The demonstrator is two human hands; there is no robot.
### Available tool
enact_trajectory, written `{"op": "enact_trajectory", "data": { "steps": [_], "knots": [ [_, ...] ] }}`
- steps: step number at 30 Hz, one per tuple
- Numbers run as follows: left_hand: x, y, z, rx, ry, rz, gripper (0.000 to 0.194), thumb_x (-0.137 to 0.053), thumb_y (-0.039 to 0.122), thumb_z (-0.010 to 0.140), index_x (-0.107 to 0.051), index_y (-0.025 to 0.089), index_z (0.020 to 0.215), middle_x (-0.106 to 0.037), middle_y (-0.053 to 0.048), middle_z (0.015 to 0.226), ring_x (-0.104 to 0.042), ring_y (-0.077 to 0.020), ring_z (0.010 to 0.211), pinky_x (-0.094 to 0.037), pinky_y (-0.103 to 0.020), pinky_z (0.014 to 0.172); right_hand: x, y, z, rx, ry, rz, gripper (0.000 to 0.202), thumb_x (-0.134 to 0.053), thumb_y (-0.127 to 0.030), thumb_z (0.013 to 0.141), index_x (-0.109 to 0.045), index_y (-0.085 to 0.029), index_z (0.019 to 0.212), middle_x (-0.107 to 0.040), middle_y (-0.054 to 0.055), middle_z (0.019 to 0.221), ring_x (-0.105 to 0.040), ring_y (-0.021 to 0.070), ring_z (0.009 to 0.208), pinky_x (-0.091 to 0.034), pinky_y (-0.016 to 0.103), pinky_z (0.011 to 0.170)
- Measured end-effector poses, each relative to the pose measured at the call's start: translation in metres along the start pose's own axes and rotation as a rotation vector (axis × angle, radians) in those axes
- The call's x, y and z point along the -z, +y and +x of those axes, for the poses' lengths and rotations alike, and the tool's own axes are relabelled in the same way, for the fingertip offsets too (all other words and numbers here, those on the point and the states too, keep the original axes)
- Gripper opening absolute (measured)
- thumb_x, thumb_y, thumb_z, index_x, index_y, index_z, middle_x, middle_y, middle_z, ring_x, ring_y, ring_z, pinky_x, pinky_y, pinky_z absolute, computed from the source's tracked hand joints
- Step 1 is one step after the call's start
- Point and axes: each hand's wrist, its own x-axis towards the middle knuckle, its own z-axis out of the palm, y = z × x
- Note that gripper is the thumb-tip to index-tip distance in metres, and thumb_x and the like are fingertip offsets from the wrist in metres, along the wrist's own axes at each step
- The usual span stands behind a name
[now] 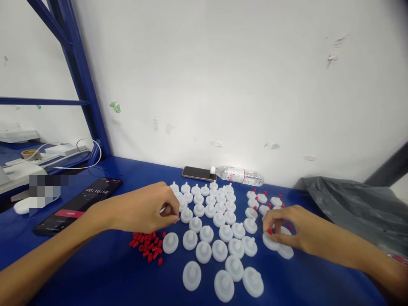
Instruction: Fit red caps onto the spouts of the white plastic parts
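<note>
My right hand [288, 227] pinches a white round plastic lid [270, 243] whose spout wears a small red cap [270, 231]. Under those fingers lies another white lid [285, 250], partly hidden. Behind the hand stand several red-capped lids [250, 212]. On the other side, my left hand [149, 209] is closed, thumb against fingertips, above the blue table; whether anything is in it cannot be made out. Just below it is a pile of loose red caps [149, 245]. Many bare-spouted white lids [219, 250] spread across the middle between both hands.
A phone showing a timer [75, 208] lies at left, with a white object [24, 206] beside it. Against the wall are a second phone [198, 173] and a lying water bottle [237, 174]. A grey plastic bag [344, 212] covers the right side. A blue frame post [84, 76] rises at left.
</note>
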Motion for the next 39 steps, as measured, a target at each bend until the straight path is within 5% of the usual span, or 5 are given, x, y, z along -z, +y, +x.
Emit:
{"op": "enact_trajectory", "data": {
  "steps": [6, 16, 23, 34, 39],
  "knots": [
    [0.005, -0.006, -0.007, 0.166, -0.123, 0.015, 0.024, -0.067, 0.011, 0.083, -0.083, 0.029, 0.087, -0.068, 0.004, 0.067, -0.063, -0.0117, 0.059, -0.042, -0.018, 0.051, 0.003, -0.001, 0.001, -0.039, 0.025, 0.078, 0.022, -0.068, -0.050, 0.096, -0.073, -0.029, 0.094, -0.079, 0.001, 0.097, -0.074, 0.0234, 0.091, -0.056, 0.032, 0.078],
    [-0.002, -0.005, -0.002, 0.178, -0.221, -0.008, 0.022, -0.072, 0.011, 0.079, -0.082, 0.030, 0.079, -0.065, 0.005, 0.065, -0.059, -0.0103, 0.056, -0.036, -0.018, 0.048, 0.001, -0.011, 0.001, 0.024, 0.032, 0.053, 0.019, -0.070, -0.045, 0.095, -0.075, -0.029, 0.086, -0.080, 0.000, 0.086, -0.075, 0.0224, 0.083, -0.055, 0.029, 0.067],
    [-0.006, -0.006, -0.001, 0.189, -0.209, -0.013, 0.021, -0.070, 0.016, 0.083, -0.083, 0.032, 0.083, -0.070, 0.002, 0.073, -0.065, -0.0143, 0.066, -0.039, -0.019, 0.049, -0.007, -0.008, -0.003, 0.139, 0.216, -0.039, 0.028, -0.066, -0.058, 0.098, -0.079, -0.039, 0.115, -0.080, -0.001, 0.121, -0.075, 0.0276, 0.109, -0.064, 0.039, 0.088],
    [-0.015, -0.015, 0.001, 0.121, -0.050, 0.042, 0.011, -0.065, 0.026, 0.093, -0.076, 0.028, 0.091, -0.065, 0.004, 0.065, -0.061, -0.0155, 0.065, -0.041, -0.022, 0.057, -0.014, -0.026, 0.011, 0.159, 0.393, -0.074, 0.031, -0.071, -0.057, 0.096, -0.076, -0.035, 0.117, -0.079, 0.003, 0.116, -0.076, 0.0263, 0.099, -0.063, 0.037, 0.081],
    [-0.016, -0.012, 0.008, 0.097, 0.076, 0.134, 0.007, -0.065, 0.020, 0.085, -0.070, 0.025, 0.084, -0.068, 0.006, 0.068, -0.061, -0.0142, 0.061, -0.039, -0.024, 0.056, -0.031, -0.050, 0.016, 0.307, 0.402, -0.055, 0.017, -0.053, -0.040, 0.109, -0.064, -0.030, 0.119, -0.069, 0.005, 0.124, -0.072, 0.0211, 0.104, -0.061, 0.036, 0.087]
  ]
}}
